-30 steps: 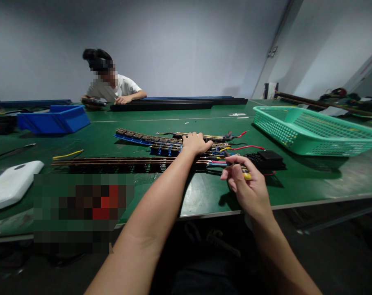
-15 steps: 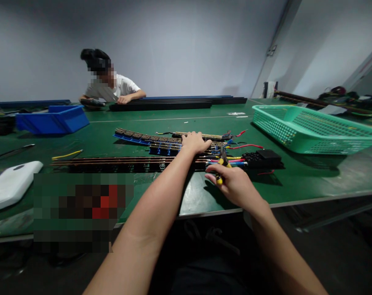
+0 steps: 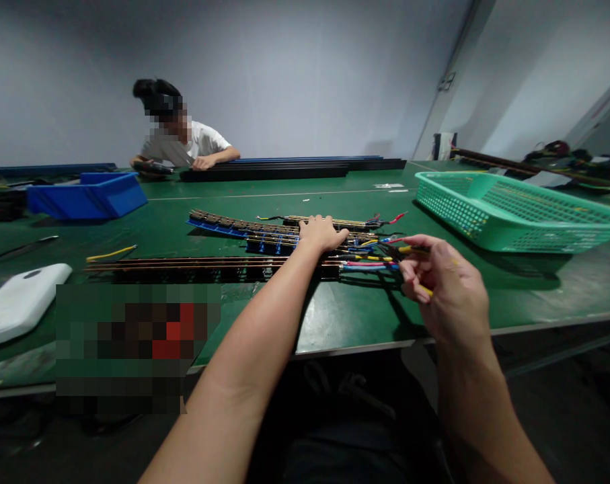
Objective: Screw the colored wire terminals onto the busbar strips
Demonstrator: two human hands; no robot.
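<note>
Left hand [image 3: 321, 235]: spread on strips [image 3: 274, 240]
Right hand [image 3: 448, 279]: curled round pliers [image 3: 410, 249]
Strips: likely light, stiff; grip mid-length

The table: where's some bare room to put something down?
The table has room right of the right hand, in front of the basket, and a patch between the blue bin and the strips. It's crowded where the left hand, strips and wires bunch together.

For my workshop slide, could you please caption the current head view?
At a green table, the left hand rests on strips while the right hand holds yellow-handled pliers beside coloured wires.
</note>
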